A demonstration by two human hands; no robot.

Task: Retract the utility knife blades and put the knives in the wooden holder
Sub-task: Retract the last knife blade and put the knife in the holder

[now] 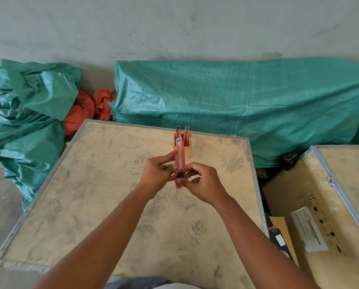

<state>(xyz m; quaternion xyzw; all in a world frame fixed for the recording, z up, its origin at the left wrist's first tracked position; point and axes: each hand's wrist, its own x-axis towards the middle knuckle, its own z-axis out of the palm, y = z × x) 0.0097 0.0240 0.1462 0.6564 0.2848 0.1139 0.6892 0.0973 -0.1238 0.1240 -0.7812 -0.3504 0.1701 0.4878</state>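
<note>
Two bare hands hold one red utility knife (179, 163) up in the air over a big wooden crate top (103, 184). The knife stands almost straight up, with its metal tip at the top and its black knob at the bottom. The left hand (156, 176) is closed on the knife from the left side, with fingers on its long red edge. The right hand (201, 182) is closed on the low end of the knife, and its thumb (181, 180) and first finger pinch near the black knob. No blade seems to stick out past the metal tip, but it is too small to be sure.

The wooden holder (185, 150) is a small box that sits on the crate top, just behind the held knife and near the far edge of the crate. Two more red knives (182, 133) stand inside the holder, side by side, with their ends poking up.

Behind the holder, off the crate, lies a big green tarp (247, 105) against a grey wall. To the left of the holder, far off on the floor, is a crumpled green tarp (28, 105) with some orange cloth (87, 109) beside it. To the right of the holder stands another wooden crate (341, 184) with a white label (308, 229) on its side.
</note>
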